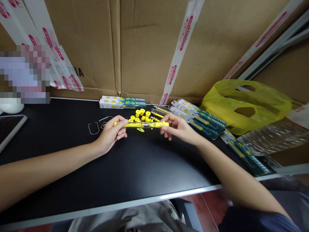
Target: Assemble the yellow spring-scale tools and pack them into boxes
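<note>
Yellow plastic bag (pixel 265 100) beside carded packs (pixel 205 124), loose yellow caps (pixel 141 112), wire hooks (pixel 93 133), cardboard boxes (pixel 149 42) behind

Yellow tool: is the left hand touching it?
Touching. The head view shows the left hand pinching one end of the yellow tool; the right hand grips the other end.

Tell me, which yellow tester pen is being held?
The clear-yellow pen spanning left hand and right hand; other loose pens lie on the table behind.

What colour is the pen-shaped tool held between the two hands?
Yellow: the tool is see-through yellow with a solid yellow end. Head view.
</note>
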`<state>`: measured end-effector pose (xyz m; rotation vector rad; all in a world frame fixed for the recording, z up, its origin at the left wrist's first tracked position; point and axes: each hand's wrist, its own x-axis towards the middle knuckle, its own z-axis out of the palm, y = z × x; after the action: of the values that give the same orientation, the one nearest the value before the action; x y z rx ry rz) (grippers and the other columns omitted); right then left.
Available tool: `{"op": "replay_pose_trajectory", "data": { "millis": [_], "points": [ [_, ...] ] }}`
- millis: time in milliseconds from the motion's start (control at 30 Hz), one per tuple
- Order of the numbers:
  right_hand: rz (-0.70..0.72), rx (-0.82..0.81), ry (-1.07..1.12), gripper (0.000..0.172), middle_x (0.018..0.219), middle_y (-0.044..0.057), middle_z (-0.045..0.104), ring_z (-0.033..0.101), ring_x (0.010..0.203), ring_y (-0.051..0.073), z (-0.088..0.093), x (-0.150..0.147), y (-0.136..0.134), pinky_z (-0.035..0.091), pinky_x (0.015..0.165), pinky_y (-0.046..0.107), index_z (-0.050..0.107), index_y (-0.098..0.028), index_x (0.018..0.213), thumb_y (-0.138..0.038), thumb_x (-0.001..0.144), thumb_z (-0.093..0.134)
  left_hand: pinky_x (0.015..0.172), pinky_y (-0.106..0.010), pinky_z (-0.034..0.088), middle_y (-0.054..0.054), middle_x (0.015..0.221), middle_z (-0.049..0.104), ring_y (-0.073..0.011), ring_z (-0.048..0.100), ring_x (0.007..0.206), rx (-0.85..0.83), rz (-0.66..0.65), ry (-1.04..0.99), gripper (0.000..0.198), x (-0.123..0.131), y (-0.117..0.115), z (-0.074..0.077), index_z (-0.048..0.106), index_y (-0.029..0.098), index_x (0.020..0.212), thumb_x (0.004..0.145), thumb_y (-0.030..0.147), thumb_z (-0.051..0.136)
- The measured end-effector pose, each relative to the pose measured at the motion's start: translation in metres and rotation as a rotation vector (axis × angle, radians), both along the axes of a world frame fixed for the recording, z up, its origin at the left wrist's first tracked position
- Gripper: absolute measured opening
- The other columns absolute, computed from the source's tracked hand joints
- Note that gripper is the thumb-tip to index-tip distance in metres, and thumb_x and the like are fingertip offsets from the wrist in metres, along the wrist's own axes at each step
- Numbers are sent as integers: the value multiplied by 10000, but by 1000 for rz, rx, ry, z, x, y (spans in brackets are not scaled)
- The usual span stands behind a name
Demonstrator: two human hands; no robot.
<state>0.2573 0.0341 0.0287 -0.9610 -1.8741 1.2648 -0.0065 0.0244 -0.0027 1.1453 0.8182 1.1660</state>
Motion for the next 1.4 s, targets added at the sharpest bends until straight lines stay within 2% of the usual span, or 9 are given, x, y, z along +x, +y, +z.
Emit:
{"op": "replay_pose_trajectory", "data": {
  "millis": [233, 367, 467, 700, 833, 1000, 1133, 1400],
  "points": [
    [-15, -3, 3, 339, 694, -18, 620, 564, 514, 81, -1, -1, 1, 465, 403, 168, 453, -190, 909, -409, 798, 686, 580, -184, 440, 106, 461, 399, -20, 319, 400, 5, 11, 23, 199, 0, 0, 1, 503, 190, 757, 837, 318, 633],
    [-14, -10, -5, 351, 683, -23, 618, 560, 505, 76, -2, -1, 1, 463, 406, 164, 452, -191, 903, -415, 788, 696, 433, -142, 300, 56, 518, 539, -30, 400, 421, -19, 38, 31, 247, -1, 1, 3, 537, 182, 782, 788, 381, 682],
    [-23, -8, -5, 354, 677, -22, 621, 559, 499, 77, -2, -1, 1, 462, 405, 167, 452, -193, 902, -415, 783, 701, 395, -150, 237, 27, 548, 590, -34, 411, 417, -17, 42, 36, 273, -2, 2, 2, 559, 174, 785, 768, 407, 699],
    [-27, -2, -8, 353, 674, -20, 625, 559, 495, 79, -2, 0, 2, 464, 407, 175, 457, -188, 905, -405, 781, 705, 393, -168, 251, 19, 546, 594, -39, 420, 411, -6, 61, 24, 294, 0, 3, 2, 595, 163, 799, 755, 431, 707],
    [-38, -3, -21, 357, 675, -19, 627, 563, 502, 79, -2, 0, 1, 459, 407, 171, 465, -185, 908, -404, 772, 713, 419, -165, 307, 28, 569, 594, -33, 426, 415, 1, 78, 18, 296, 1, 2, 3, 606, 164, 842, 758, 429, 706],
    [-32, -8, -35, 352, 679, -20, 630, 566, 506, 80, -4, -1, 1, 458, 410, 170, 472, -183, 918, -400, 775, 709, 427, -158, 332, 21, 608, 607, -50, 491, 468, 9, 57, -20, 225, -2, 3, 0, 613, 179, 873, 808, 389, 661],
    [-29, -13, -40, 343, 679, -16, 631, 565, 505, 80, -6, -1, 1, 456, 412, 169, 477, -182, 906, -397, 774, 709, 461, -166, 382, 27, 621, 617, -33, 443, 419, 4, 34, -53, 169, -2, 3, -1, 617, 182, 870, 820, 342, 634],
    [-37, 7, -57, 331, 682, -15, 626, 567, 520, 78, -3, -1, 0, 458, 420, 165, 475, -185, 890, -396, 779, 705, 410, -162, 313, 6, 624, 619, -73, 543, 504, 15, 42, -35, 172, -2, 5, -3, 605, 176, 856, 810, 338, 636]
  ]
}}
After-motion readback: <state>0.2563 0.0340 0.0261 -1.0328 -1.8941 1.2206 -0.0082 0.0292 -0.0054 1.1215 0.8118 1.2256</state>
